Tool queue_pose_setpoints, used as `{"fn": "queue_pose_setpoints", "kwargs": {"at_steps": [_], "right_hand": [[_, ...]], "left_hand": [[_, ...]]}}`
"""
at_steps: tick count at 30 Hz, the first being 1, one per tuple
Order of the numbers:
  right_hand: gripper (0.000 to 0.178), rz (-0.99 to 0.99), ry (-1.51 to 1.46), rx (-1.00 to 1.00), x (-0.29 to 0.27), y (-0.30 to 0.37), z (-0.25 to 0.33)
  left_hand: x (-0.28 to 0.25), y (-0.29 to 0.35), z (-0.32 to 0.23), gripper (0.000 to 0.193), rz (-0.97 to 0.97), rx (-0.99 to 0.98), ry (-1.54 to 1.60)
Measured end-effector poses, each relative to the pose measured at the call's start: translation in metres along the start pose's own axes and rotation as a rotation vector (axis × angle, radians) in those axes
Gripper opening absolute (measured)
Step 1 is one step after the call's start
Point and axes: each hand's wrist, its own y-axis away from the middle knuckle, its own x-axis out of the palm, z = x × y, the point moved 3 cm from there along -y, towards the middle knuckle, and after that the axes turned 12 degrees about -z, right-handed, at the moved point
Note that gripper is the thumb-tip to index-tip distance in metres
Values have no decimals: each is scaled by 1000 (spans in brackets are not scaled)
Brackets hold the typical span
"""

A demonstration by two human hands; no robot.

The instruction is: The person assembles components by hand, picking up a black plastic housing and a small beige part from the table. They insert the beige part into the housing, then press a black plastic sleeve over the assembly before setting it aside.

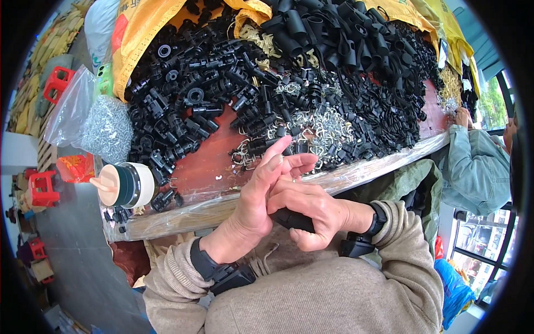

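Just past the table's near edge, my right hand (311, 206) is closed around a dark, smooth plastic part (295, 220); its far end is hidden by my fingers. My left hand (257, 192) meets it from the left, palm against the end of the part and the right knuckles, fingers stretched out and apart. Beyond my fingertips lies a heap of small silvery metal hooks or clips (320, 131) mixed with small black pieces. Black ribbed plastic fittings (194, 100) are piled to the left of it, and larger black tubular parts (345, 33) at the back.
The red tabletop (211, 161) has a plastic-wrapped front edge (183, 220). A cream and green tumbler (136, 183) stands at its left corner, beside a clear bag of metal screws (107, 128). Yellow woven sacks (147, 28) lie behind. Another person's sleeve (473, 167) shows at right.
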Motion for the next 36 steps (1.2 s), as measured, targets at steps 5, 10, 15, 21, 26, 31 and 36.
{"fn": "queue_pose_setpoints", "kwargs": {"at_steps": [5, 10, 15, 21, 26, 31, 36], "right_hand": [[35, -9, 9, 12, -2, 4, -1], [34, 132, -33, 184, -32, -13, 5], [44, 410, 272, 484, -110, 25, 40], [44, 386, 828, 951, -167, 129, 81], [32, 271, 1002, 866, -154, 113, 74], [7, 143, 884, 330, -99, 36, 23], [14, 209, 778, 24, -38, -10, -19]], "left_hand": [[3, 1, 2, 80, -3, 1, 17], [8, 5, -3, 61, -32, -41, 133], [-21, -1, -40, 45, -40, 705, -1137], [-35, -8, -41, 25, -102, 904, -1626], [-32, -19, -37, 21, -83, 911, -1640], [-53, -15, -35, 17, -158, 877, -1638], [-62, -2, -50, 16, -215, 635, -1359]]}}
